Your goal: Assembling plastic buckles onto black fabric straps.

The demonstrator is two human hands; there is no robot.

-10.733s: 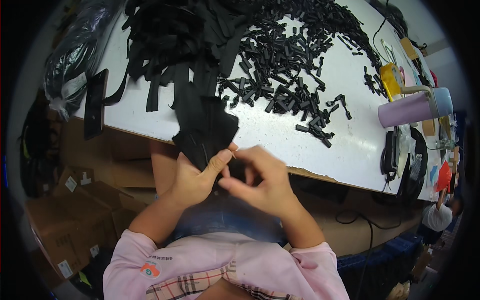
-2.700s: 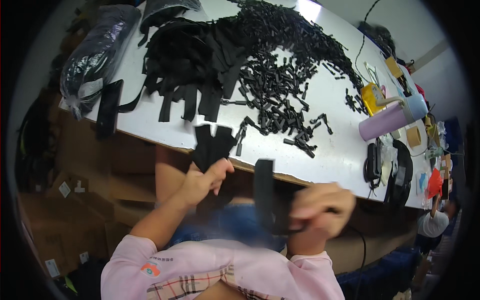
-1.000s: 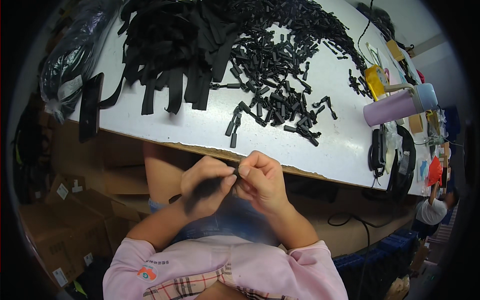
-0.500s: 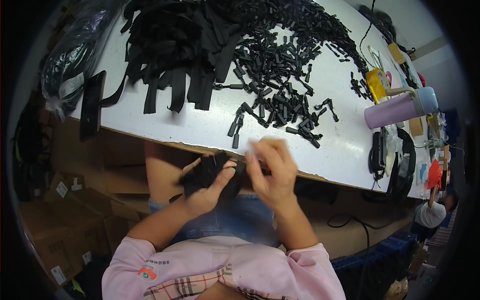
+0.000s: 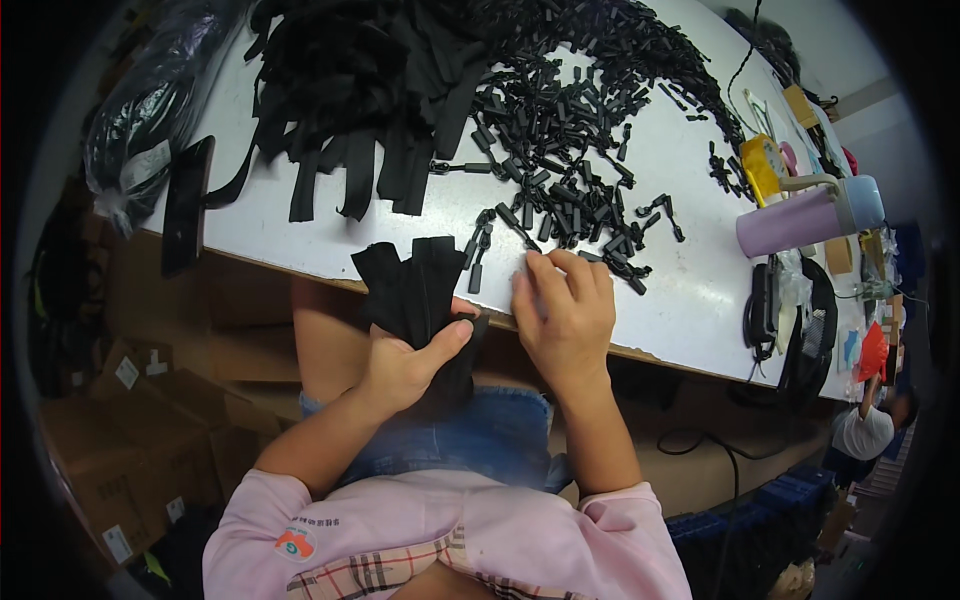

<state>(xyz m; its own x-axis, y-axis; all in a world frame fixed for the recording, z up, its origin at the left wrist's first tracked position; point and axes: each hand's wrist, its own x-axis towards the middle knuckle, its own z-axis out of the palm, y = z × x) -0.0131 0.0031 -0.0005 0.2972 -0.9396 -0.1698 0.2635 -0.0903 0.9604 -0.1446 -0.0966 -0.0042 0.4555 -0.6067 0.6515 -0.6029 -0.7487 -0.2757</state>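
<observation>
My left hand [image 5: 405, 362] grips a bundle of black fabric strips [image 5: 412, 286] at the near edge of the white table [image 5: 300, 240], thumb pressed across them. My right hand [image 5: 563, 308] rests palm down on the table edge, fingertips touching small black plastic pieces [image 5: 560, 190] scattered there; whether it has one pinched is hidden. A large heap of black straps [image 5: 370, 90] lies further back on the left.
A black phone [image 5: 185, 203] lies at the table's left edge beside a plastic bag of black goods [image 5: 150, 110]. A lilac bottle [image 5: 805, 218], yellow tape dispenser [image 5: 762, 165] and black headphones [image 5: 800, 320] are at right. Cardboard boxes [image 5: 110, 450] stand below left.
My right hand has left the strip bundle and reached forward onto the table among the small black pieces. The left hand keeps the bundle, now raised to the table edge.
</observation>
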